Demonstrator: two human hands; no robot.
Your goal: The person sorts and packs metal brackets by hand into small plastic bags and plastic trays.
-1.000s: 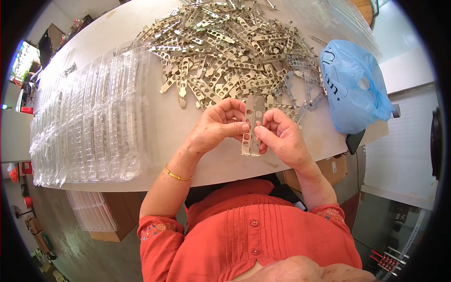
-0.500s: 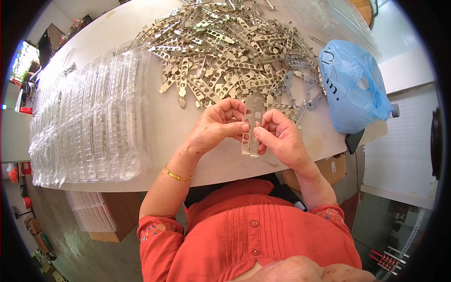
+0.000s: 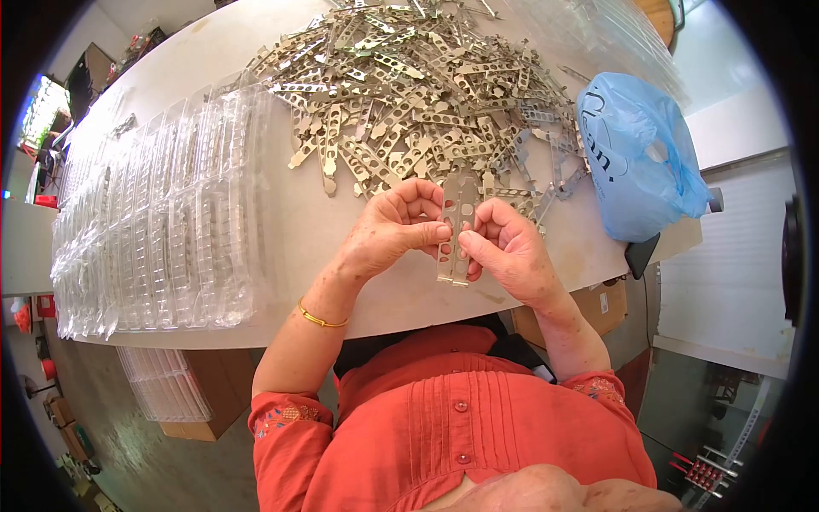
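Between my two hands is a flat metal strip [image 3: 455, 266] with rows of round holes, held upright over the table's near edge. My left hand [image 3: 399, 224] pinches its left side between thumb and fingers. On the opposite side my right hand [image 3: 508, 247] is closed, thumb and fingertips gripping the strip's right edge. Parts of the strip are hidden behind both thumbs. Just beyond my hands spreads a large pile of similar perforated metal strips [image 3: 426, 94].
Clear plastic trays [image 3: 162, 213] cover the table's left side. A blue plastic bag [image 3: 636, 162] sits at the right, with a dark phone-like object [image 3: 641, 254] beside it at the edge. Cardboard boxes [image 3: 229, 388] stand below the table [image 3: 299, 282].
Hardly anything differs. Both hands keep the same grip, and the metal strip has shifted or turned only very slightly.
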